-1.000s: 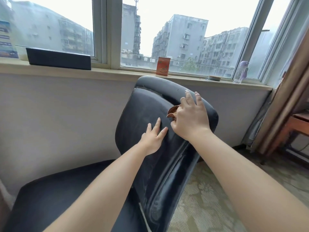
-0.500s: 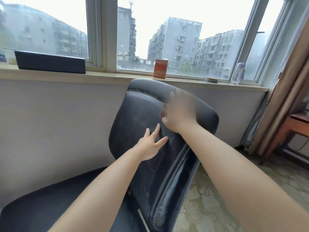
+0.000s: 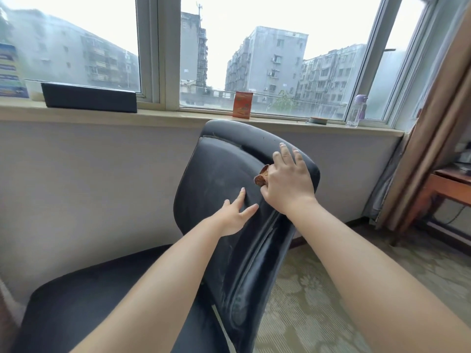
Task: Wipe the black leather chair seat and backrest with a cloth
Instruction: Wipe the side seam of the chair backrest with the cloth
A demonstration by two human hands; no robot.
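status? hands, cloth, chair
Right hand presses brown cloth on upper backrest. Left hand flat, bracing backrest. Nothing in the way.

Wide aluminium-framed window [image 3: 158,52] admits flat grey daylight; grey apartment blocks [image 3: 267,62] outside. Beige sill [image 3: 178,115] carries a long black box [image 3: 89,98], orange carton [image 3: 242,104] and clear purple-capped bottle [image 3: 356,112]. White wall [image 3: 89,179] below. Patterned beige carpet [image 3: 311,301]. Brown curtain [image 3: 433,138] at right, beside a wooden side table [image 3: 448,187].

left hand [image 3: 233,216] flat, fingers [image 3: 240,197] spread, right hand [image 3: 286,183] pressing down
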